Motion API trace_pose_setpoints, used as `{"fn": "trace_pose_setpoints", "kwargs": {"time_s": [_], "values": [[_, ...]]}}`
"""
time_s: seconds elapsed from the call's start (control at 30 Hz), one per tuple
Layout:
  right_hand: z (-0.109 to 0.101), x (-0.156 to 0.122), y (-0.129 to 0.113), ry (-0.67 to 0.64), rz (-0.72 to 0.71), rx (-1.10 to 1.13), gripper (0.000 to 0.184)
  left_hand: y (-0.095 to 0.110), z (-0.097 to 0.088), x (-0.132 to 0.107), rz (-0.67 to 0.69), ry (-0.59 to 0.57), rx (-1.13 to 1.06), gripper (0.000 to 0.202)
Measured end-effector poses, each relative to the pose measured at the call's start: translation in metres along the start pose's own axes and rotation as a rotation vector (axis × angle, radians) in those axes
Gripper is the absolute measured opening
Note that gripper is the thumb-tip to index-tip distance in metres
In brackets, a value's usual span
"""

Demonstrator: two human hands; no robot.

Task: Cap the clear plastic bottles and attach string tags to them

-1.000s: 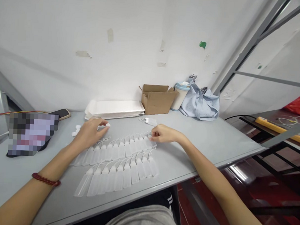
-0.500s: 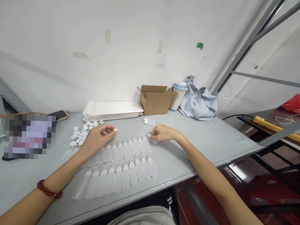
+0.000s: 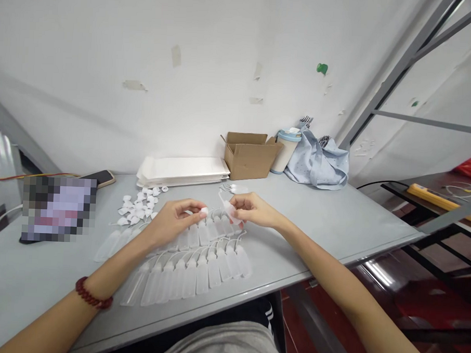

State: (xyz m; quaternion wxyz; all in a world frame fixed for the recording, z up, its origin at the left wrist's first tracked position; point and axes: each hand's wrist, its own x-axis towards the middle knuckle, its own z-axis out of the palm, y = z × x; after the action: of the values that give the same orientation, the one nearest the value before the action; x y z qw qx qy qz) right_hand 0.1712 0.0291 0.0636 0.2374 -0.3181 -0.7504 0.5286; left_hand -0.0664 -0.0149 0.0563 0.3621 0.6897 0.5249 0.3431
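My left hand (image 3: 174, 223) pinches a small white cap (image 3: 204, 212) between thumb and fingertips, above the far row of bottles. My right hand (image 3: 252, 208) holds a small translucent plastic bottle (image 3: 231, 211), lifted a little off the grey table (image 3: 327, 222) with its thin strap sticking up. The two hands are close together. Two rows of the same flat translucent bottles (image 3: 192, 273) lie side by side in front of me. A heap of loose white caps (image 3: 138, 206) lies to the left of my left hand.
At the back stand a stack of white sheets (image 3: 183, 169), an open cardboard box (image 3: 248, 155), a cup (image 3: 285, 150) and a blue cloth bag (image 3: 318, 162). A phone (image 3: 98, 178) lies far left. A dark metal rack (image 3: 432, 216) stands to the right of the table edge.
My left hand carried the white cap from the cap heap rightwards toward my right hand. My right hand lifted one bottle off the end of the far row.
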Motion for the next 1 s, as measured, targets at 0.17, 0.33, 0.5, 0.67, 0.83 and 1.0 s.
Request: {"fn": "trace_pose_setpoints", "kwargs": {"time_s": [0.17,0.33,0.5,0.67,0.83,1.0], "values": [[0.011,0.000,0.000,-0.133,-0.036,0.077,0.014,0.011,0.007,-0.005,0.068,-0.041,-0.112,0.032],[0.012,0.001,0.001,-0.176,-0.007,0.061,0.018,0.010,0.008,-0.007,0.098,-0.046,-0.145,0.027],[0.012,0.001,0.001,-0.180,-0.020,-0.003,0.020,0.013,0.010,-0.010,0.085,-0.076,-0.114,0.027],[0.009,0.001,-0.001,-0.199,-0.042,-0.090,0.033,0.012,0.012,-0.011,0.004,-0.121,-0.059,0.033],[0.010,0.001,0.000,-0.200,-0.059,-0.030,0.030,0.008,0.013,-0.011,-0.012,-0.156,-0.054,0.036],[0.014,0.003,0.006,-0.175,-0.050,0.086,0.027,0.005,0.014,-0.011,0.028,-0.113,-0.069,0.031]]}}
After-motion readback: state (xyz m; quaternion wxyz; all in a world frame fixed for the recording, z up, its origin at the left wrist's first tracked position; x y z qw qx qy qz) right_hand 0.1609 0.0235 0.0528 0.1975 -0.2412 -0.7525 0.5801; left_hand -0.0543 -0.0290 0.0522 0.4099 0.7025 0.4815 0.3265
